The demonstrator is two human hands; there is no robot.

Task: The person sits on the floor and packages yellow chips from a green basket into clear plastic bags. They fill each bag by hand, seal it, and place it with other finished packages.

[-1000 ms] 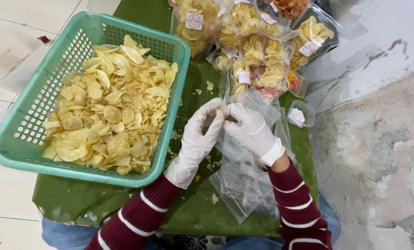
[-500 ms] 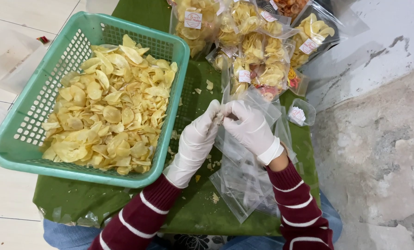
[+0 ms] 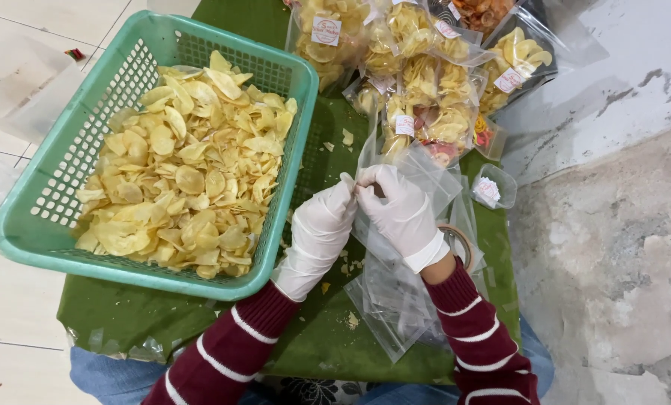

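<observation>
My left hand and my right hand, both in white gloves, meet over a green cloth. Together they pinch the top edge of an empty clear plastic bag that stands up between the fingertips. Under my right forearm lies a loose stack of more clear bags. To the left sits a turquoise plastic basket heaped with pale yellow chips, its right rim close to my left wrist.
Several filled, labelled chip bags are piled at the far edge of the cloth. A small clear tub of labels stands right of my hands, a tape roll beside my right wrist. White tiles lie left, rough grey concrete right.
Both hands stay together at the same spot, fingers working slightly on the bag's top edge. Nothing else has moved.
</observation>
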